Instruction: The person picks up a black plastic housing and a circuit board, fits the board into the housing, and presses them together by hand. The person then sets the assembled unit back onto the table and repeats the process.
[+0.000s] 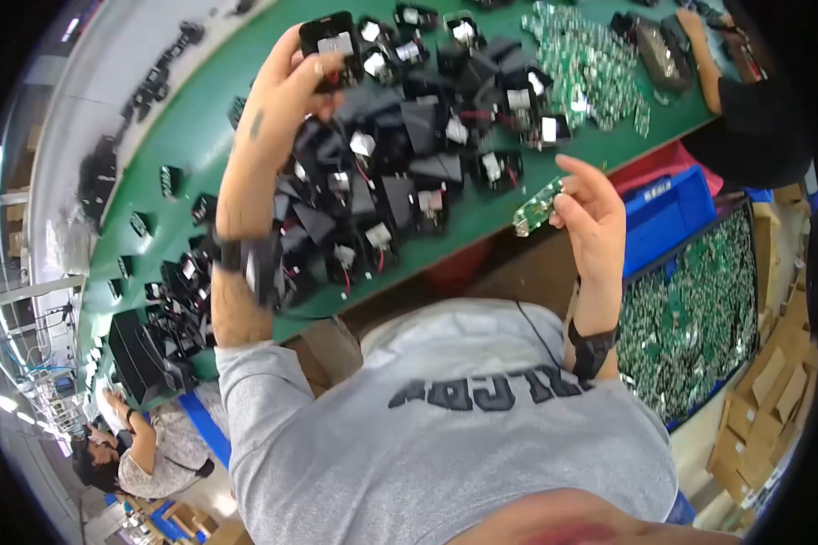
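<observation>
In the upper left, the left hand (286, 91) grasps a black casing (326, 31); right of centre, the right hand (593, 218) pinches a green circuit board (536, 211); seemingly a parts-handling step, next needing steady grips.

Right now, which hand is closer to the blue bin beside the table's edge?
Right. The right hand, holding a green circuit board, is just left of the blue bin. The left hand is farther off, out over the green table, holding a black case.
</observation>
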A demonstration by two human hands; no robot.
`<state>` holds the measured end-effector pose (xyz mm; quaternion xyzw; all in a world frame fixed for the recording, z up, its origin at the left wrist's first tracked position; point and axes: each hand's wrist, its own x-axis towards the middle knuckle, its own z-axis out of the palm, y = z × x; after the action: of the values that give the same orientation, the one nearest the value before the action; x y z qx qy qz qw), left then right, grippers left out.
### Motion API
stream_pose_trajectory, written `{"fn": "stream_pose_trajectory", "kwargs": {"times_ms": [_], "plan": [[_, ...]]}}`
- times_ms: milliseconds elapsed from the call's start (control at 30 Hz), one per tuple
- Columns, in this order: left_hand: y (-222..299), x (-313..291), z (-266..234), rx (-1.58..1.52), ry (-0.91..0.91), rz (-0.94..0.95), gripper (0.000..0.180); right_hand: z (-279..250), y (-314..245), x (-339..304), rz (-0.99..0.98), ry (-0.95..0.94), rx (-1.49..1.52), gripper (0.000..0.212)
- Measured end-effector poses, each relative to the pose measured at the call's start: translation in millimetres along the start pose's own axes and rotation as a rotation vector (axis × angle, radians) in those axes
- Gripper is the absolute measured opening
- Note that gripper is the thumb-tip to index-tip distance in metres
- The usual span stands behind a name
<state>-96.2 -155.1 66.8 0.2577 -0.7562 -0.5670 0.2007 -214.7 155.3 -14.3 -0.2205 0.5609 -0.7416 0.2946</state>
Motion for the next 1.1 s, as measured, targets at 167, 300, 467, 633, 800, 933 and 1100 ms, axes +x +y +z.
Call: {"fn": "stream_pose_trajectory", "kwargs": {"times_ms": [167, 300, 467, 633, 800, 933, 1100], "plan": [[-15, -110, 76, -0.166, -0.176, -0.205, 0.035, 15, 16, -11, 0.121, -0.132, 0.143, 0.023], [-34, -120, 93, -0.242, -0.13, -0.244, 0.034, 36, 16, -11, 0.182, -0.24, 0.114, 0.019], [-40, -127, 104, -0.193, -0.087, -0.188, 0.034, 49, 14, -16, 0.142, -0.201, 0.073, 0.018], [-50, -129, 105, -0.176, -0.075, -0.133, 0.034, 53, 11, -12, 0.119, -0.19, 0.007, 0.019], [-53, -129, 105, -0.094, -0.084, -0.078, 0.034, 53, 14, -11, 0.185, -0.208, -0.082, 0.021], [-40, -133, 101, -0.329, -0.192, -0.294, 0.037, 56, 22, -11, -0.053, -0.067, -0.23, 0.02], [-39, -144, 108, -0.471, -0.26, -0.313, 0.058, 54, 20, -4, -0.362, -0.083, -0.597, 0.025]]}}
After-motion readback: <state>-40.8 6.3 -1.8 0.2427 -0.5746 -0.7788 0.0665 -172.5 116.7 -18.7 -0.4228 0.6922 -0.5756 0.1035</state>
